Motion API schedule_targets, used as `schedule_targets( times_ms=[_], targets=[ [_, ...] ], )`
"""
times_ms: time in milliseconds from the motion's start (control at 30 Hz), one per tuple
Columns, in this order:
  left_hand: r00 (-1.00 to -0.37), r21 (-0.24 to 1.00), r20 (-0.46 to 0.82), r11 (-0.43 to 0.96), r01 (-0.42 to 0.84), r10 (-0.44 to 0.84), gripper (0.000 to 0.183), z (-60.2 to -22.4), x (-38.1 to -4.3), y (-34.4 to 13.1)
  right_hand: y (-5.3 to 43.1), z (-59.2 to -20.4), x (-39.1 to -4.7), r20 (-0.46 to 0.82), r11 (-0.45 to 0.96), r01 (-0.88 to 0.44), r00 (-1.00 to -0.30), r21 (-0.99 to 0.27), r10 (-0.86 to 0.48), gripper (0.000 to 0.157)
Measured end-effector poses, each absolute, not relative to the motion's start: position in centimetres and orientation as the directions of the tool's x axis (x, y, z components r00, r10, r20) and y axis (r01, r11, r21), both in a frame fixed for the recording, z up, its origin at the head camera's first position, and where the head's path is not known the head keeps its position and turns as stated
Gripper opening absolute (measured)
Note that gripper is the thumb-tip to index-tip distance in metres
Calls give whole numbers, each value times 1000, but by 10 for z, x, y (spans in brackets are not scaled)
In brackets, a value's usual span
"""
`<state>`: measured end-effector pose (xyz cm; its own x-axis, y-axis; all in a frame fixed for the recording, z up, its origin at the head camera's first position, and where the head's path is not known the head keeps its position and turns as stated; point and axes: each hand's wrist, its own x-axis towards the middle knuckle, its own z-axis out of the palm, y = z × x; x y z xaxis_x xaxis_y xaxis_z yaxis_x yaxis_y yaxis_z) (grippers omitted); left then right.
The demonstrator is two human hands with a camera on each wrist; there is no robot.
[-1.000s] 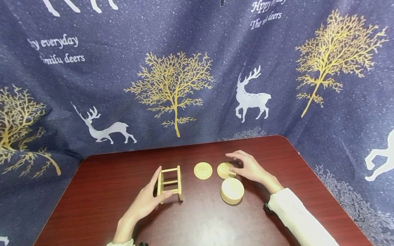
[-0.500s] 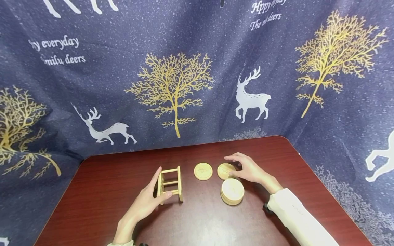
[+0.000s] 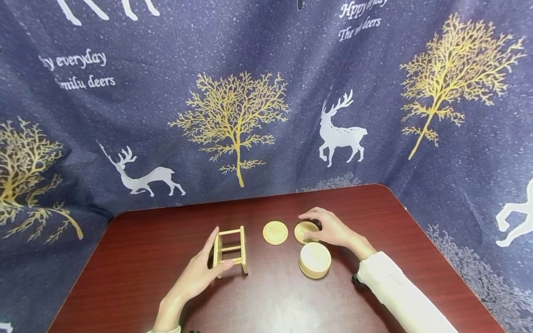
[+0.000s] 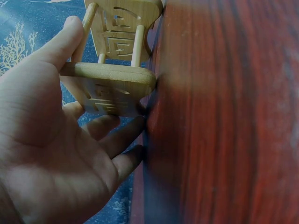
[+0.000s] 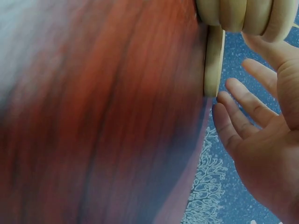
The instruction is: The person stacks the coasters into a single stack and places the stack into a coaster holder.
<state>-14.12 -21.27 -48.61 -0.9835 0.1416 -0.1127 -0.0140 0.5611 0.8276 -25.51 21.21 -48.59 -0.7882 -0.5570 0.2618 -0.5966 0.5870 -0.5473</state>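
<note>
My left hand (image 3: pixel 195 274) grips a small pale wooden coaster rack (image 3: pixel 243 249) standing on the table, thumb at its near bar and a finger along its outer side. In the left wrist view the rack (image 4: pixel 121 70) shows cut-out side panels and round bars. A wooden coaster (image 3: pixel 301 229) lies flat under my right hand (image 3: pixel 333 229), whose fingers are spread around and over it. In the right wrist view those fingers look loosely bent, beside the coaster (image 5: pixel 214 65); contact is hard to tell. Close in front of it stands a stack of coasters (image 3: pixel 315 260).
Another single coaster (image 3: pixel 275 232) lies flat between the rack and the right hand. Everything stands on a dark red wooden table (image 3: pixel 266 300). A blue cloth (image 3: pixel 266 101) printed with deer and trees hangs behind and along the sides.
My right hand has shifted slightly left, further over the single coaster. The left hand and the rack have stayed in place.
</note>
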Motion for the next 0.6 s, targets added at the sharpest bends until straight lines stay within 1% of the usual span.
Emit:
schedule_targets(
  times_ms=[200, 600],
  targets=[
    [-985, 826, -109, 563, -15, 134, 110, -486, -141, -212, 208, -488, -258, 241, 595, -586, -794, -550, -558, 54],
    [-985, 822, -115, 569, -20, 131, 110, -486, -140, -212, 204, -488, -261, 246, 596, -624, -766, -506, -594, 55]
  ],
)
